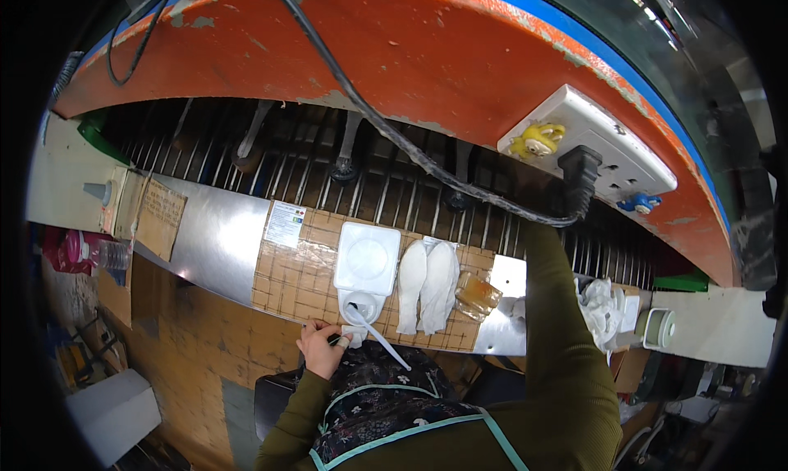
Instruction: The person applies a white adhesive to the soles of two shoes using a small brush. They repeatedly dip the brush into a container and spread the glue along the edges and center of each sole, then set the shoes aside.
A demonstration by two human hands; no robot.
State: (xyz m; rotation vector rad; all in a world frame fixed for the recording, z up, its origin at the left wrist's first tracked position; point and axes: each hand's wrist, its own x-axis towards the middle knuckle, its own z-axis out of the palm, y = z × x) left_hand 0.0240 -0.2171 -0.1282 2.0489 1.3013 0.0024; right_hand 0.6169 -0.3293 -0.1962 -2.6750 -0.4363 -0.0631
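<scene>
My left hand (320, 348) is at the near edge of the bench, its fingers pinched on a small white piece (355, 335); a short dark item shows by the fingertips, too small to name. Just beyond it stands a white plastic container (367, 259) with a small cup (359, 306) at its near end. From this cup a long white handle (386, 348) slants toward my lap. Right of the container lie white sole-shaped pieces (412, 286), side by side. My right arm (560, 307) reaches far forward; its hand is hidden behind the orange panel and white socket strip.
An orange panel (394, 52) spans the far side, with a white socket strip (587, 139) and a black cable (410, 147) hanging across. Behind the cardboard sheet (295, 282) runs a rack of metal rods (312, 159). An amber clear block (476, 296) and crumpled white material (601, 311) lie rightward.
</scene>
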